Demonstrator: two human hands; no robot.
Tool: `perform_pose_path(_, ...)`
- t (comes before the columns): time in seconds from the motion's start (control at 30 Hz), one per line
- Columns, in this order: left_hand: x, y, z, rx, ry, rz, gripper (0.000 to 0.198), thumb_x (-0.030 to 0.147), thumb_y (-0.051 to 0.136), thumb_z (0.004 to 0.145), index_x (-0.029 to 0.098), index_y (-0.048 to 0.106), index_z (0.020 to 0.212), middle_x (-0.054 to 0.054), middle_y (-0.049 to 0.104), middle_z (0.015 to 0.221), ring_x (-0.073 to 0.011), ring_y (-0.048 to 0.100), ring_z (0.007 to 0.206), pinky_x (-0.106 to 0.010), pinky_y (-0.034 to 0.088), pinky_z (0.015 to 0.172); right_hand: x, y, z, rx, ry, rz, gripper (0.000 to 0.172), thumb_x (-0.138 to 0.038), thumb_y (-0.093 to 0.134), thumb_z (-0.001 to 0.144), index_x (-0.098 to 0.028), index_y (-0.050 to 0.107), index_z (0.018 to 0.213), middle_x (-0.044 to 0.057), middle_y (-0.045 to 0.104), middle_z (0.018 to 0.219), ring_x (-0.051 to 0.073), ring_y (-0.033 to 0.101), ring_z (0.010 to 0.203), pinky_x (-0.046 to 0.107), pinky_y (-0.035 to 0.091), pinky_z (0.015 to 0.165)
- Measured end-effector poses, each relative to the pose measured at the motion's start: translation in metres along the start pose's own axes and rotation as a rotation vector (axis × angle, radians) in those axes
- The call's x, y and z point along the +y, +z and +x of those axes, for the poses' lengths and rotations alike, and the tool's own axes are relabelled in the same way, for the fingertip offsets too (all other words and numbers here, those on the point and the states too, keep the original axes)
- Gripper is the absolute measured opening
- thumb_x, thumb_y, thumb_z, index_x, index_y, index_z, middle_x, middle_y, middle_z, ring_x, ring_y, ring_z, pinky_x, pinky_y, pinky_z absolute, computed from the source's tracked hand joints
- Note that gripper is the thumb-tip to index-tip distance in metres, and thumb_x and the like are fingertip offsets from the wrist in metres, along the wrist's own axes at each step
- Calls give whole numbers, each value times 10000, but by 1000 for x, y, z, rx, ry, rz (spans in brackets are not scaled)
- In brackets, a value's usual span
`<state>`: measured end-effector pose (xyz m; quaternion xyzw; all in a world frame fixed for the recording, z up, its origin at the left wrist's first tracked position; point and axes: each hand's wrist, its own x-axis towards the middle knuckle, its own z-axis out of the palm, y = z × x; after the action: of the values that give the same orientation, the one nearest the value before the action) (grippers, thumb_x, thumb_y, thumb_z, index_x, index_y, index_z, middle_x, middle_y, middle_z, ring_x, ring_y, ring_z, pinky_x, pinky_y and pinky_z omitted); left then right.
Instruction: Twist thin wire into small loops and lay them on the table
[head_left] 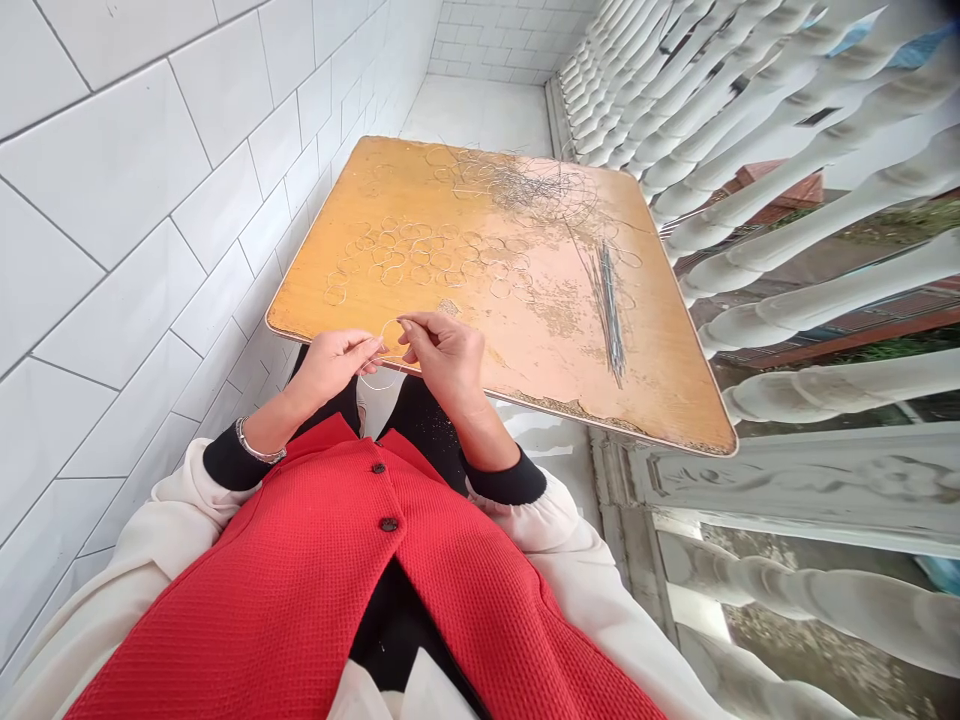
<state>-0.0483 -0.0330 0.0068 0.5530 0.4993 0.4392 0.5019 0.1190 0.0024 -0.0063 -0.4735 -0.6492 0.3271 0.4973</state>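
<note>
Thin wire [385, 325], its curved length crosswise between left hand [335, 362] and right hand [451, 355], pinched in each grip

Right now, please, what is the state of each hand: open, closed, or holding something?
Left hand: closed, thumb and fingers pinching thin curved wire.
Right hand: closed, also pinching thin curved wire; whether the same piece, I cannot tell.

We pinch a thin looped wire [381, 388] with our left hand [335, 362] and right hand [450, 354] at the near edge of a worn orange tabletop [313, 300]. Beyond them lie many small wire rings [420, 255]; farther back sits a wire tangle [536, 185]. Straight wires [611, 315] lie bundled at right. White tiles [127, 170] line our left, white balusters [795, 390] our right.
</note>
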Motion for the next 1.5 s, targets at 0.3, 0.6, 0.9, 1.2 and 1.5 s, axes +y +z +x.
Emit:
perform_pose_path(0.3, 0, -9, -5, -80, -11, 96, 160, 273, 685, 777, 132, 710, 848, -34, 706, 741, -117, 637, 656, -277, 527, 708, -2, -2, 1, -42, 22, -21, 259, -406, 620, 853, -182, 748, 825, 11, 690, 665, 102, 579, 487, 239, 467, 516)
perform_pose_path(0.6, -1, -2, -7, -47, 1, 112, 129, 263, 637, 810, 145, 682, 780, -13, 680, 692, -96, 619, 615, -239, 514, 657, -2, -9, 7, -313, 194, 273, 451, -592, 719, 767, -180, 761, 948, 51, 748, 847, 129, 628, 681, 262, 528, 654)
perform_pose_path(0.9, -8, 7, -8, 0, 66, 63, 118, 253, 631, 809, 152, 666, 759, 2, 663, 652, -88, 600, 571, -221, 510, 607, 0, 10, -3, -241, 275, 528, 575, -762, 595, 778, -201, 705, 836, 42, 721, 822, 105, 603, 630, 217, 478, 537)
perform_pose_path(1.2, -7, 11, -11, 38, 73, 68, 124, 264, 642, 819, 157, 688, 778, 2, 670, 661, -90, 609, 576, -219, 509, 613, -9, 11, -2, -192, 258, 394, 696, -861, 423, 793, -202, 568, 623, 11, 592, 573, 89, 494, 463, 231, 450, 481)
perform_pose_path(1.5, -10, 14, -11, 67, 131, 100, 139, 285, 629, 827, 164, 687, 789, -1, 666, 656, -100, 614, 594, -225, 519, 627, -2, 3, 3, -278, 198, 347, 725, -853, 408, 809, -189, 668, 685, 22, 608, 631, 100, 544, 534, 232, 460, 506)
